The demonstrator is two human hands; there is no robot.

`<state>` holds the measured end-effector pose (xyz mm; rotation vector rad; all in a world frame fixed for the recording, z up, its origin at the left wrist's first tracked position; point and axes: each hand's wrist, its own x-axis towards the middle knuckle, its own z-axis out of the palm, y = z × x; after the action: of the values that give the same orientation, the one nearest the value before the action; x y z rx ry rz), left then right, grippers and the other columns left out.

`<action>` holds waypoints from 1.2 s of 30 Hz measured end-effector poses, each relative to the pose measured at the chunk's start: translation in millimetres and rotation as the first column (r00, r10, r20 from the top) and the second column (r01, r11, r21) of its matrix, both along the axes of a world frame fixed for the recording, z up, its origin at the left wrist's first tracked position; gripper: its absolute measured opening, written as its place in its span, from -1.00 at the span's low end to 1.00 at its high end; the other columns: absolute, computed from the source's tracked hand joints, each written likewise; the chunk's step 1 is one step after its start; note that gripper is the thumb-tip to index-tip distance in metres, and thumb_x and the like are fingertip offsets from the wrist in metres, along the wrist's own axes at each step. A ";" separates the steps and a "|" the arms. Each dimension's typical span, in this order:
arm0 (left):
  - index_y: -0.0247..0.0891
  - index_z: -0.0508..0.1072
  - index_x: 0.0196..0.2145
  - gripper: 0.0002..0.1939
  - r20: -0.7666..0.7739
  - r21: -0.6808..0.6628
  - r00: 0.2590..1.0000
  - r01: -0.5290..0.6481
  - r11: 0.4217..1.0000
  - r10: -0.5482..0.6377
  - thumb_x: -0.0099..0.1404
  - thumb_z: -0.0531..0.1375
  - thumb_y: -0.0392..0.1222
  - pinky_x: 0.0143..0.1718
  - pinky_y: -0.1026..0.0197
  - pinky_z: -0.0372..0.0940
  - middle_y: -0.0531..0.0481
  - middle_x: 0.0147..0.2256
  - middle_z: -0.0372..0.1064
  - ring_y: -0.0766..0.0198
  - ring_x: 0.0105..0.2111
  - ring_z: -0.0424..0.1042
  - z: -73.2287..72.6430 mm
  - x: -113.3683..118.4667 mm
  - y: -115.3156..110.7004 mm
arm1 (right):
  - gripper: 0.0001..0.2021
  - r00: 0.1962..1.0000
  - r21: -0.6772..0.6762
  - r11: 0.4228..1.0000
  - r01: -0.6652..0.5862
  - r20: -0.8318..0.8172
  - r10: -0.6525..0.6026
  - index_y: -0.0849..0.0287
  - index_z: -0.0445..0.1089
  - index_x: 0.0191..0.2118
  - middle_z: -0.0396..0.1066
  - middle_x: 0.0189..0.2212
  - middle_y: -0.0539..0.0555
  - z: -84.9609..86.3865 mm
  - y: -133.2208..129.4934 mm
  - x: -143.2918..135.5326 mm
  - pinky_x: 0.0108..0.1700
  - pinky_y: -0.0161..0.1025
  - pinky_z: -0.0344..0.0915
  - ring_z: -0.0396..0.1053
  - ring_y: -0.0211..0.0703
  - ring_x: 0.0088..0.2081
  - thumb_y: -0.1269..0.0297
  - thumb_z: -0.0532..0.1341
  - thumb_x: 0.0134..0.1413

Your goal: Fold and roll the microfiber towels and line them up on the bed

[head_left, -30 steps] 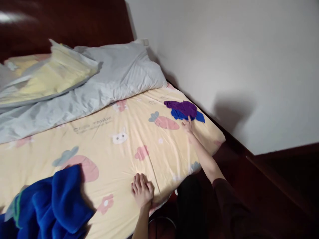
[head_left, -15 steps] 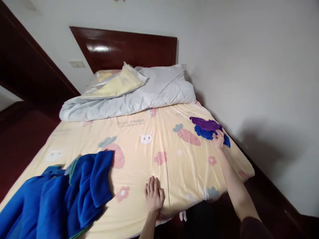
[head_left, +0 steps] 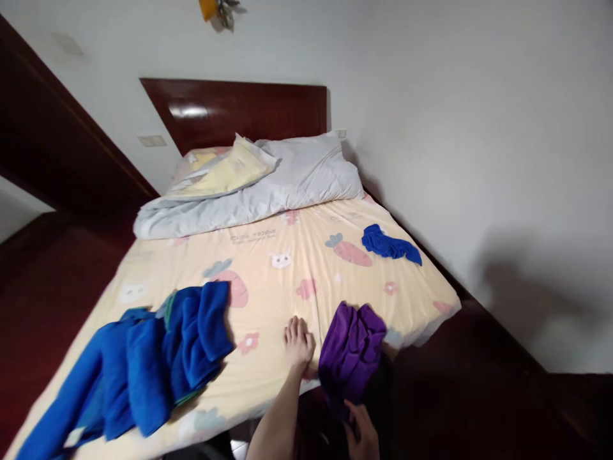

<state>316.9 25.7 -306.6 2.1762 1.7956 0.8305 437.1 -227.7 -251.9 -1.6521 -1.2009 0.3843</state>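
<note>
On bedsheet [head_left: 268, 294], left hand [head_left: 299, 344] open, palm down; right hand [head_left: 363, 431] half-curled, seemingly gripping purple cloth [head_left: 352, 345].

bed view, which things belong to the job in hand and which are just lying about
In the job, it seems:
- purple cloth, at the right hand

Just lying about, probably:
- small blue cloth
- big blue garment
- grey bedding
- yellow bedding
</note>
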 end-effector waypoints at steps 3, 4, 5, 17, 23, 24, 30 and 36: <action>-0.42 0.43 0.25 -0.45 0.052 -0.125 0.998 0.035 0.991 -0.029 0.35 0.06 -0.24 0.42 -0.26 0.01 -0.37 0.33 0.25 -0.15 0.40 0.13 23.4 -4.1 3.4 | -0.67 0.985 -0.012 0.989 -0.146 0.086 0.147 0.03 0.65 -0.04 0.54 -0.34 0.11 26.0 17.3 23.6 -0.22 -0.28 0.55 0.59 -0.10 -0.32 0.14 0.12 0.43; -0.41 0.44 0.24 -0.45 0.077 -0.172 0.996 0.061 0.983 -0.048 0.33 0.08 -0.24 0.42 -0.25 0.02 -0.36 0.33 0.24 -0.14 0.41 0.13 31.9 -7.6 2.6 | -0.67 0.977 -0.014 0.985 -0.170 0.126 0.171 0.06 0.65 -0.06 0.54 -0.33 0.12 33.5 21.1 33.1 -0.20 -0.28 0.54 0.59 -0.10 -0.31 0.16 0.12 0.44; -0.39 0.45 0.21 -0.46 0.110 -0.221 0.991 0.099 0.970 -0.077 0.31 0.10 -0.24 0.42 -0.24 0.03 -0.36 0.33 0.24 -0.13 0.40 0.14 39.9 -12.3 -0.9 | -0.68 0.967 -0.021 0.982 -0.189 0.169 0.190 0.07 0.65 -0.08 0.54 -0.32 0.12 40.0 23.0 41.8 -0.19 -0.28 0.53 0.58 -0.11 -0.30 0.18 0.12 0.44; 0.01 0.60 0.02 -0.66 0.610 -0.479 0.574 0.816 0.323 -0.546 0.30 0.24 -0.09 0.22 -0.01 0.32 -0.03 0.05 0.54 0.04 0.10 0.50 67.6 -88.0 -208.5 | -0.81 0.934 0.047 0.971 -0.233 0.290 0.210 0.03 0.54 -0.08 0.50 -0.11 0.15 113.4 -11.4 20.2 0.11 -0.02 0.45 0.46 0.04 0.05 0.37 0.17 0.40; -0.29 0.55 0.05 -0.62 0.717 -0.345 0.601 0.746 0.569 -0.353 0.32 0.24 -0.11 0.17 -0.01 0.37 -0.16 -0.03 0.56 0.04 0.00 0.51 125.8 -62.3 -169.1 | -0.83 0.950 0.119 0.945 -0.305 0.099 0.294 0.07 0.51 -0.10 0.43 -0.28 0.07 150.0 -20.9 -13.0 -0.15 -0.27 0.46 0.49 -0.15 -0.25 0.37 0.15 0.41; -0.29 0.55 0.04 -0.62 0.750 -0.320 0.572 0.754 0.573 -0.333 0.31 0.26 -0.12 0.17 -0.01 0.37 -0.16 -0.03 0.56 0.04 0.00 0.51 133.7 -58.4 -165.8 | -0.84 0.954 0.137 0.945 -0.298 0.082 0.289 0.07 0.51 -0.11 0.42 -0.30 0.07 152.4 -22.0 -16.8 -0.16 -0.28 0.46 0.49 -0.16 -0.26 0.36 0.16 0.41; -0.21 0.37 0.26 -0.42 0.833 -0.214 0.499 0.688 0.694 -0.238 0.33 0.30 -0.05 0.24 -0.10 0.35 -0.25 0.24 0.37 -0.03 0.18 0.44 150.5 -61.1 -176.3 | -0.83 0.974 0.158 0.962 -0.222 -0.010 0.226 0.08 0.55 -0.16 0.46 -0.30 0.09 155.6 -22.6 -27.0 -0.15 -0.26 0.48 0.51 -0.12 -0.24 0.24 0.20 0.40; -0.19 0.40 0.28 -0.54 0.721 -0.055 0.550 0.652 0.756 -0.421 0.47 0.12 -0.17 0.30 -0.15 0.29 -0.29 0.32 0.29 0.00 0.32 0.31 172.3 -77.7 -184.8 | -0.81 0.963 0.129 0.958 -0.254 -0.055 0.263 0.09 0.59 -0.17 0.50 -0.31 0.13 165.7 -25.8 -26.2 -0.15 -0.15 0.48 0.50 -0.04 -0.24 0.18 0.23 0.36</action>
<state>239.3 -159.1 -134.3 1.7057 0.7387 0.9128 410.9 -253.5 -86.2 -1.3692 -1.3636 0.5193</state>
